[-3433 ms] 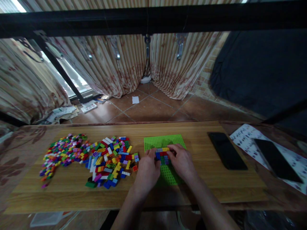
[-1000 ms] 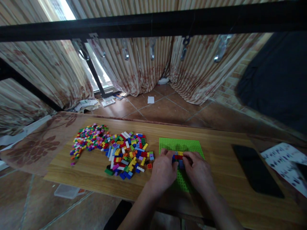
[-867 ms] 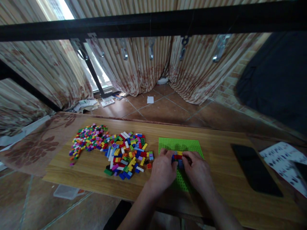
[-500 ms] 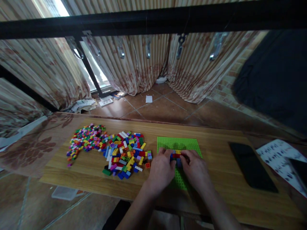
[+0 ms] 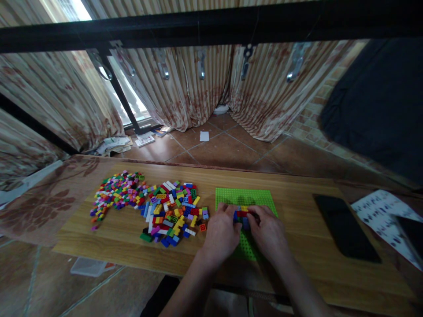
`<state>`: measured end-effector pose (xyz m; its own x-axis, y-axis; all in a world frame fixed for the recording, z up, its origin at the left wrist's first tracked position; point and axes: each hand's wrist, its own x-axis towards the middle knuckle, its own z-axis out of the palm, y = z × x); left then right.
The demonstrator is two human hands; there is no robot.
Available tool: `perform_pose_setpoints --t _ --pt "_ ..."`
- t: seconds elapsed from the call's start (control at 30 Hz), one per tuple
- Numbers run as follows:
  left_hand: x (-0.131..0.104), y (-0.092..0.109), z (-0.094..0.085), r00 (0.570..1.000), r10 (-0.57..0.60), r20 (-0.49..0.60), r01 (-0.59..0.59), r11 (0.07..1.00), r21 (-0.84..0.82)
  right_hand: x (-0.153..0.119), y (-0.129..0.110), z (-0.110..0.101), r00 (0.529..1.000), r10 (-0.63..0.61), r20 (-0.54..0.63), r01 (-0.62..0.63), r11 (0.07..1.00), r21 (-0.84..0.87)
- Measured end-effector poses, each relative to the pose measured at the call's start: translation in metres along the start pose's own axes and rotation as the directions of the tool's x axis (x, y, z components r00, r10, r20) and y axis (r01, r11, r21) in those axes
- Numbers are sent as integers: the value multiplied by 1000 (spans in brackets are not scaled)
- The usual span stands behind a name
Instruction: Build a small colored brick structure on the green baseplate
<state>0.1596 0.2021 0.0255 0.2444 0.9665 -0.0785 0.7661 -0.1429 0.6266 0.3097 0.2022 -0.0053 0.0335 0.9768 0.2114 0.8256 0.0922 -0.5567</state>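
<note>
Head view: left hand (image 5: 220,232) and right hand (image 5: 270,230), fingers nearly closed, grip a blue, red, yellow, grey plastic-brick block (image 5: 242,214) over a lime-green studded baseplate (image 5: 247,194).

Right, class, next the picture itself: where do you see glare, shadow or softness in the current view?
Head view: the window at left is washed out, with a sheen on the tiled floor; head view: shadows darken the green baseplate around the brick build between left hand and right hand; head view: the heap of smaller bricks looks soft, its studs hard to make out.
</note>
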Motion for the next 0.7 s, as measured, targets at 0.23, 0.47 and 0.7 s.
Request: perform_pose_setpoints --t 0.23,0.47,0.7 --pt "0 0 2 1000 7 -12 -6 1000 12 0 -2 -1 1000 12 16 -12 1000 -5" --pt "1 -4 5 999 38 -39 -38 999 -5 -1 -1 -1 1000 4 16 -3 1000 -14" --pt "0 -2 4 999 27 -32 -27 1000 11 -1 0 1 1000 -2 10 2 1000 -31"
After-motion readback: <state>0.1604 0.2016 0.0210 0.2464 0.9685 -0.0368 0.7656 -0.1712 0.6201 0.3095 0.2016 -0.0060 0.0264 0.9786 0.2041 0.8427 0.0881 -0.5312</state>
